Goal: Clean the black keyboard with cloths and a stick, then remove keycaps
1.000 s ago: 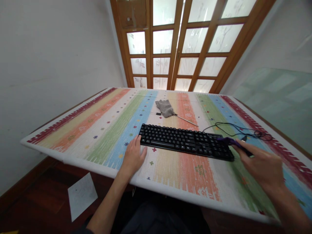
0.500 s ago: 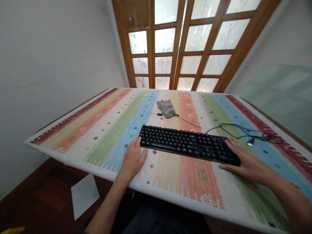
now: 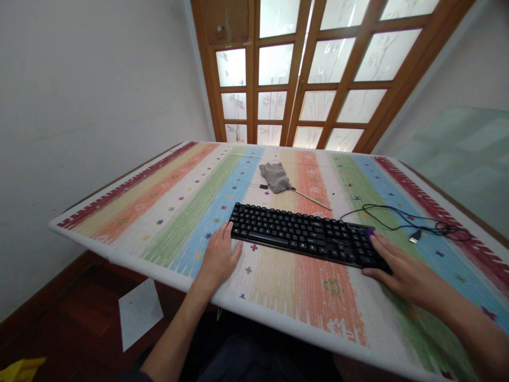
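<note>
A black keyboard [image 3: 294, 231] lies on the striped tablecloth, slightly turned. At its left end is my left hand [image 3: 218, 253], the fingertips holding the keyboard's edge and the thumb apart on the cloth. My right hand [image 3: 397, 265] lies across the right end, over the number keys. Under its fingertips shows a small purple piece [image 3: 369, 232], mostly hidden and pressed on the keys; its kind is unclear. That hand's thumb rests by the front edge. The keyboard's cable [image 3: 401, 213] runs loosely to the right, its USB plug [image 3: 415, 236] lying on the cloth.
Behind the keyboard lie a grey cloth piece [image 3: 274, 176] with a thin stick [image 3: 312, 200] and a small black object [image 3: 263, 187]. The table's front edge [image 3: 278, 323] is close to me. A white sheet [image 3: 141, 314] and a yellow item [image 3: 22, 370] are low at left.
The whole view has shifted slightly, with things appearing a little further right. My right fingers and the purple piece have moved slightly nearer me on the keys. The left hand stays at the keyboard's edge.
</note>
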A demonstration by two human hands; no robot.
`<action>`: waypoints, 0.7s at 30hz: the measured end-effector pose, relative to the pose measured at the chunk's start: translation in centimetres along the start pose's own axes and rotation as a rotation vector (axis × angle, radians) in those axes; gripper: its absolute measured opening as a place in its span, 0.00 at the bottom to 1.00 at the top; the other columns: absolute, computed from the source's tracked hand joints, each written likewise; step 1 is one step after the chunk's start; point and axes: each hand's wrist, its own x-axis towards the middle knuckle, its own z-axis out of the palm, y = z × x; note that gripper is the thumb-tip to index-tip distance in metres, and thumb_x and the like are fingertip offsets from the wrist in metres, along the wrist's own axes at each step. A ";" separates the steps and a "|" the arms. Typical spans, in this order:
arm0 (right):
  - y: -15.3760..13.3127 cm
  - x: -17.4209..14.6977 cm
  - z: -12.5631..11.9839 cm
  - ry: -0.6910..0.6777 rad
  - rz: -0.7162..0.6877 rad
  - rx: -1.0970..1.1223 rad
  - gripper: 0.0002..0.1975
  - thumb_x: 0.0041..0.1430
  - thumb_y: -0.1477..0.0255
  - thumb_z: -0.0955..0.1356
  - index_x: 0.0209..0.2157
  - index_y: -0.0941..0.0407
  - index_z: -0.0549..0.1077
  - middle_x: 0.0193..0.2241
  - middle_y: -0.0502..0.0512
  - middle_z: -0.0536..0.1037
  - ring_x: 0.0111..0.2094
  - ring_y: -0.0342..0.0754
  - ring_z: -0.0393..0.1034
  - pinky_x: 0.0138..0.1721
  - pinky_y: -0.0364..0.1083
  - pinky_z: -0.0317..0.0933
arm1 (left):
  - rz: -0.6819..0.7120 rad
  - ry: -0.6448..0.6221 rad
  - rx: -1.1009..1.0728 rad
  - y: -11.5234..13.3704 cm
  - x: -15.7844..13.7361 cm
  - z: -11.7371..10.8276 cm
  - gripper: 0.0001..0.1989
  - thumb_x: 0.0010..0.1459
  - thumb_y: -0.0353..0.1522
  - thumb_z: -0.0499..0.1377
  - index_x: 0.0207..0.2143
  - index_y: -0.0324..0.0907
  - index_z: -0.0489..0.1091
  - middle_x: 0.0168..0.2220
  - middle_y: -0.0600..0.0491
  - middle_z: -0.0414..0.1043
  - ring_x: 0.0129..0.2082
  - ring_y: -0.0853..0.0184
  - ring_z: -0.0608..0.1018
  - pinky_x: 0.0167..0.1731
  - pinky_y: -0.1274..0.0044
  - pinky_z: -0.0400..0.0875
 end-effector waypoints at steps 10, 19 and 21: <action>-5.5 -0.5 -2.0 0.097 0.129 -0.077 0.24 0.66 0.67 0.58 0.58 0.65 0.67 0.56 0.74 0.72 0.57 0.67 0.68 0.54 0.63 0.66 | 0.042 0.018 0.005 -0.5 0.0 0.3 0.25 0.65 0.36 0.52 0.62 0.36 0.55 0.60 0.36 0.64 0.60 0.50 0.69 0.58 0.55 0.65; -9.1 -1.6 -3.1 0.112 0.263 -0.265 0.21 0.66 0.75 0.55 0.51 0.65 0.73 0.47 0.74 0.78 0.46 0.62 0.77 0.40 0.56 0.74 | 0.048 0.025 -0.005 -0.6 0.2 0.3 0.25 0.65 0.37 0.51 0.61 0.33 0.57 0.59 0.33 0.65 0.60 0.48 0.69 0.57 0.55 0.66; -8.5 -1.8 -3.7 0.080 0.264 -0.264 0.21 0.66 0.75 0.55 0.47 0.64 0.76 0.44 0.71 0.80 0.39 0.60 0.79 0.35 0.54 0.74 | 0.047 0.022 -0.008 -0.6 0.2 0.3 0.26 0.65 0.37 0.51 0.61 0.32 0.57 0.59 0.32 0.65 0.60 0.48 0.69 0.57 0.55 0.66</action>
